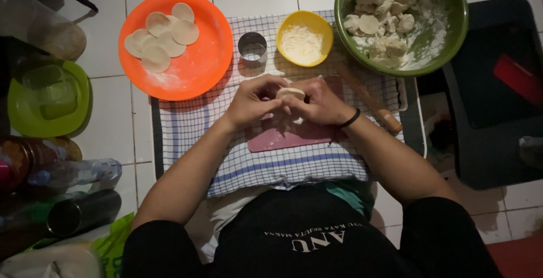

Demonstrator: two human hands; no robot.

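While 2 hands (285, 104) pinch 1 dough piece (290, 92), 6 dough discs (161, 35) lie on 1 orange plate (203, 69).

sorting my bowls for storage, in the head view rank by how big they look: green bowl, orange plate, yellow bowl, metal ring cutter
1. green bowl
2. orange plate, nearly as wide as the first, so that order is unsure
3. yellow bowl
4. metal ring cutter

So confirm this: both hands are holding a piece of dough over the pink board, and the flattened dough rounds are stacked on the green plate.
Not quite. The head view shows the flattened dough rounds on the orange plate, not a green one. The rest holds: the left hand and right hand hold the piece of dough over the pink board.
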